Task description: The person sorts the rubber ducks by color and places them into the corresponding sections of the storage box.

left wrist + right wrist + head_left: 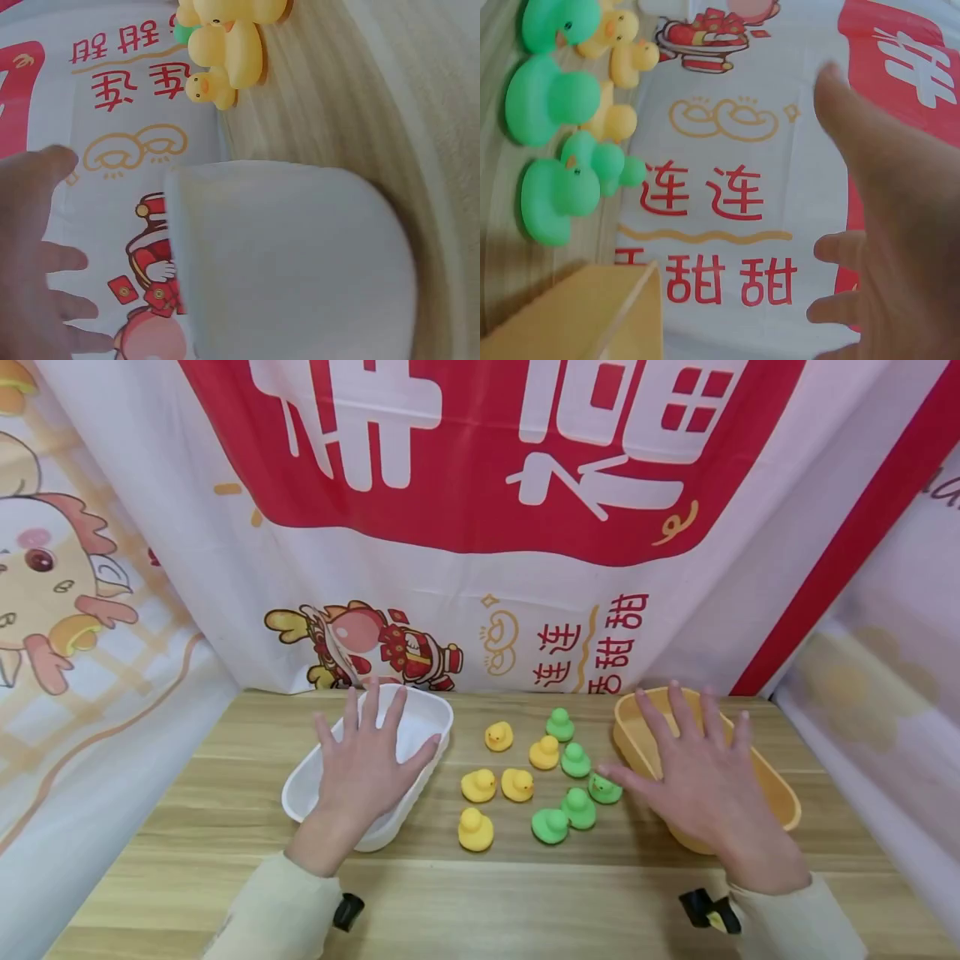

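My left hand (360, 777) hovers with spread fingers over the white basket (435, 714), holding nothing. My right hand (708, 785) is spread above the orange basket (780, 793), also holding nothing. Between the baskets, several yellow ducks (476, 830) lie on the left side and several green ducks (550, 826) on the right. The right thumb tip is beside one green duck (604, 788) in the head view. The left wrist view shows the white basket's outer side (300, 262); the right wrist view shows the orange basket's edge (634, 300) below green ducks (559, 199).
The wooden table (480, 902) carries both baskets and the ducks. A white cloth with red print (487, 539) hangs behind the table, and patterned cloths stand at the left (97, 693) and right (870, 677) sides.
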